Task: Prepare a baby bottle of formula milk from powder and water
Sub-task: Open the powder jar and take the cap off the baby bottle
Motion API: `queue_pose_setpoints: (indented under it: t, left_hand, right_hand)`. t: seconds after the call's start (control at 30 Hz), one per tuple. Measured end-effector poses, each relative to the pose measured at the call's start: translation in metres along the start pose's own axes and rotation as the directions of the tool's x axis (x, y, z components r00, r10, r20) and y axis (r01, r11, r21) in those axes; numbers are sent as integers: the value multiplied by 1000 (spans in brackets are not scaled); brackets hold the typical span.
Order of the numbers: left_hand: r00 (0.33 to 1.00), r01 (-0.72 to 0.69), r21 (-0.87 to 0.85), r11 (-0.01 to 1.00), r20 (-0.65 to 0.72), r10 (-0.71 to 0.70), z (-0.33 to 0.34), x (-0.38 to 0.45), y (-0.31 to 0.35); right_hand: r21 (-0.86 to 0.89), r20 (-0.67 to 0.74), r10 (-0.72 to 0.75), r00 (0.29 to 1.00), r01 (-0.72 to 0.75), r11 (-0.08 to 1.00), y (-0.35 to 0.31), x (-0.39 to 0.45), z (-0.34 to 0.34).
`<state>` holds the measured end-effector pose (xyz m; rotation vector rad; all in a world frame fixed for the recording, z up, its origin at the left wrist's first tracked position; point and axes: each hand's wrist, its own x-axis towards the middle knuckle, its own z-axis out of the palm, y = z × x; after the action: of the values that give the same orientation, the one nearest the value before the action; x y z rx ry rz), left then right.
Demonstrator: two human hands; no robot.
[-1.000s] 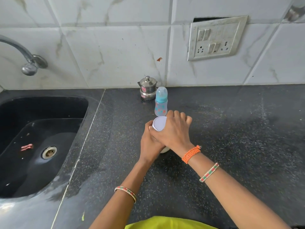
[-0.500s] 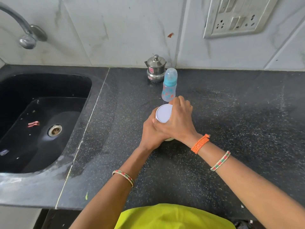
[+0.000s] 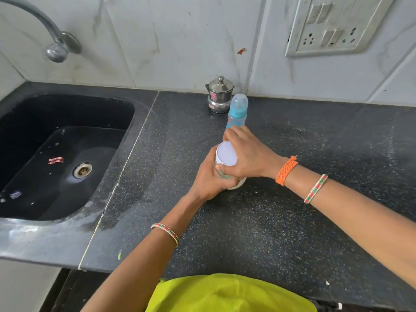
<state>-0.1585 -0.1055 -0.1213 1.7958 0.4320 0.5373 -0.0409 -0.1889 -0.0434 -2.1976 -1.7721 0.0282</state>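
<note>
the left hand [image 3: 210, 176] wraps the powder jar [image 3: 234, 184] on the counter [image 3: 292, 221], just in front of the capped baby bottle [image 3: 236, 113], while the right hand [image 3: 248, 157] clamps its fingers on the white lid [image 3: 225, 153]; best brace the base and twist level to avoid spilling powder.

Black speckled stone table [image 3: 292, 233] abutting a wall of white marble-patterned tiles [image 3: 180, 37]. At left, a black sink [image 3: 27, 136] set into the table, with a round metal drain [image 3: 82, 170] in its basin, a small red scrap [image 3: 55, 160] lying beside the drain, and a pale scrap [image 3: 15, 194] near the front left corner. A curved metal tap [image 3: 48, 30] projects from the wall above the sink. At upper right, a white switch-and-socket plate [image 3: 333, 25] mounted on the tiles. A small orange-brown mark [image 3: 241, 50] shows on the wall tile.
</note>
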Motion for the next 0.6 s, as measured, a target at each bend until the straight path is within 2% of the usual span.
queue_pose_setpoints:
  t: [0.03, 0.1, 0.13, 0.2, 0.27, 0.4, 0.47, 0.53, 0.6]
  left_hand:
    - [1000, -7, -6, 1000, -11, 7, 3, -3, -1]
    - [997, -47, 28, 999, -65, 49, 13, -10, -2]
    - [992, -58, 33, 998, -107, 61, 21, -15, -3]
    - [974, 3, -63, 998, -228, -17, 35, -22, 1]
    - [949, 14, -98, 995, -313, -44, 38, -23, 4]
    - [955, -9, -6, 1000, -295, 6, 28, -22, 3]
    - [982, 2, 7, 1000, -189, -1, 18, -17, 4]
    - [1000, 19, 65, 998, -5, -19, 8, -5, 4]
    - [992, 38, 96, 995, 119, -49, 1, 3, 0]
  right_hand:
    - [-135, -27, 23, 999, -27, 991, -2, -1, 1]
    - [-296, -122, 166, 979, -195, 935, -12, -4, 5]
    - [-308, -168, 248, 954, -289, 906, -20, -4, 8]
    - [-279, -226, 356, 907, -410, 868, -32, -5, 15]
    - [-217, -247, 380, 891, -433, 875, -37, -7, 18]
    - [-92, -281, 284, 917, -320, 943, -35, -13, 20]
    - [-54, -248, 165, 954, -184, 981, -25, -15, 16]
    - [-20, -88, -35, 996, 33, 999, -9, -13, 3]
    - [-19, 129, -227, 965, 231, 973, 3, -6, -14]
